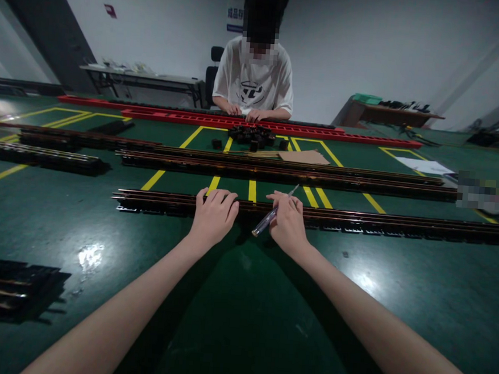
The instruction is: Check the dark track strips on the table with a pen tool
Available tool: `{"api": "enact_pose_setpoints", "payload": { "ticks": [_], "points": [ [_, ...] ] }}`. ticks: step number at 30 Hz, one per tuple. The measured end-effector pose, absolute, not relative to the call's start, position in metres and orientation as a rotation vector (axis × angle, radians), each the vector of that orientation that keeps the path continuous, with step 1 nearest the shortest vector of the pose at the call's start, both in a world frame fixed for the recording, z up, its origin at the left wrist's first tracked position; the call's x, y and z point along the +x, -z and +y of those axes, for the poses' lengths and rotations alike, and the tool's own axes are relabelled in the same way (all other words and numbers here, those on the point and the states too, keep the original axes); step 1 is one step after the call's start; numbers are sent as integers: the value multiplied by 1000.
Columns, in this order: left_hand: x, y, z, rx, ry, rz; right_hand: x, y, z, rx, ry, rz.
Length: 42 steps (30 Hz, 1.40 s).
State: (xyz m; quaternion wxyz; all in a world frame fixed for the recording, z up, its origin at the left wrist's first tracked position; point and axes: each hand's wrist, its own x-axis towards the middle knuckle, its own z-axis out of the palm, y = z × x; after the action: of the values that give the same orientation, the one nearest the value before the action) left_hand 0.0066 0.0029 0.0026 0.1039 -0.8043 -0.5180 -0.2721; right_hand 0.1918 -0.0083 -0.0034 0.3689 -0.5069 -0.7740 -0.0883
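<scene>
A long dark rail (358, 221) lies across the green table in front of me. My left hand (213, 216) rests on it with the fingers curled over its top edge. My right hand (287, 224) is beside it, closed round a clear-handled screwdriver (271, 216) whose tip points up and away over the rail. The stretch of rail between my two hands is partly hidden by my fingers.
Two more long dark rails (276, 172) lie further back, shorter ones at the left (42, 155) and near left edge (7, 287). A person in a white T-shirt (254, 82) sits opposite at red rails (279, 126), with small black parts (253, 135) and cardboard (303, 155).
</scene>
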Motion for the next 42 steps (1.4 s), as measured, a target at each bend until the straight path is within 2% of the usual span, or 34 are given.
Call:
{"api": "enact_pose_setpoints", "payload": {
  "ticks": [5,14,30,42],
  "points": [
    [7,-4,2,-2385,771,-1540,190,-2,-12,-1323,174,-2017],
    [8,-6,2,-2391,774,-1538,183,-1,-12,-1485,287,-2003],
    [8,-5,2,-2383,758,-1549,190,-3,-12,-1378,177,-1977],
    [8,-9,1,-2416,706,-1563,188,-2,-11,-1426,296,-2095]
  ]
}}
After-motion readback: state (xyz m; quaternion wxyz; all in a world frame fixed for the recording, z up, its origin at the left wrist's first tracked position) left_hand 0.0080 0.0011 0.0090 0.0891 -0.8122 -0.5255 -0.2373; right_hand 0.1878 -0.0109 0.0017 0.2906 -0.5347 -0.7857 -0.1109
